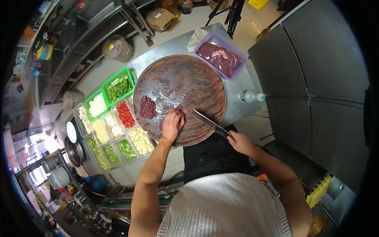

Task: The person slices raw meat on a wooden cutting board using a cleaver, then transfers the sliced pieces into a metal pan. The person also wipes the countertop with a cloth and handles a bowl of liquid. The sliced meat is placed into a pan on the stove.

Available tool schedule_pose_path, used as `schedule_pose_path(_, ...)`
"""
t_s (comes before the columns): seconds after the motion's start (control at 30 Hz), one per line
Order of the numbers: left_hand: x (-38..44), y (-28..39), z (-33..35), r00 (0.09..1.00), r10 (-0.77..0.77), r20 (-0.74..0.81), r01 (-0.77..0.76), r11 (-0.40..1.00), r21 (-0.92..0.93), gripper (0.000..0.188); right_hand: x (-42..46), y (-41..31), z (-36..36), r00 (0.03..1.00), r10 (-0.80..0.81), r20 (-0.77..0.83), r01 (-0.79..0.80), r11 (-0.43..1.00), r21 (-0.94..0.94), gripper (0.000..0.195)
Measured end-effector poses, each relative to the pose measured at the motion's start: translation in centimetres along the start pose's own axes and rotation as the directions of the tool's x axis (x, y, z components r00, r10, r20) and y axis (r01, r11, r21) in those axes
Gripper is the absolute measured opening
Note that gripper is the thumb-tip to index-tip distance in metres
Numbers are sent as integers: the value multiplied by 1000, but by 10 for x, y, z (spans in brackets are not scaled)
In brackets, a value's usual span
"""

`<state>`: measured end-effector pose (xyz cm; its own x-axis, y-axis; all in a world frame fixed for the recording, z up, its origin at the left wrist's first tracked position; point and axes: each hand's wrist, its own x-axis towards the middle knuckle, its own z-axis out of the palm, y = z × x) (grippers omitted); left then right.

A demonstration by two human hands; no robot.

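My left hand presses with bent fingers on a piece of dark red raw meat at the near part of the round wooden chopping board. Small cut strips lie just past its fingertips. My right hand grips the handle of a kitchen knife, its blade slanting over the board towards the strips. A pile of cut dark red meat lies at the board's left. Beyond the board, at the upper right, a purple plastic tub holds a large piece of raw liver.
Green baskets and clear plastic containers of chopped vegetables stand left of the board. A clear plastic bottle lies on the steel table at the right. A folded cloth touches the tub. Steel cabinet doors stand farther right.
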<state>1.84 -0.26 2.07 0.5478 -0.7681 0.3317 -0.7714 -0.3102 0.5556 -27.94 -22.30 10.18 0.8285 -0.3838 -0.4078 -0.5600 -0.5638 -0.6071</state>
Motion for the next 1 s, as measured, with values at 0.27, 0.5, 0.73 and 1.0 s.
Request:
schedule_pose_path(0.27, -9, 4, -10, 1000, -23, 3, 23, 997, 80, 21, 43, -23, -13, 998, -50, 29, 42, 972, 230, 34)
schedule_pose_path(0.5, -5, 7, -10, 1000, -12, 9, 11, 995, 99, 25, 55, -19, -6, 987, 85, 138, -105, 984, 146, 41)
schedule_pose_path(0.73, 10, 25, 0, 985, -157, 69, 137, 962, 238, 39, 57, -14, 1, 998, -4, 65, -13, 968, 251, 34)
schedule_pose_path(1.0, 12, -6, -15, 950, -301, 80, 291, 949, 124, 27, 54, -6, -10, 983, -39, 181, 6, 984, 177, 33)
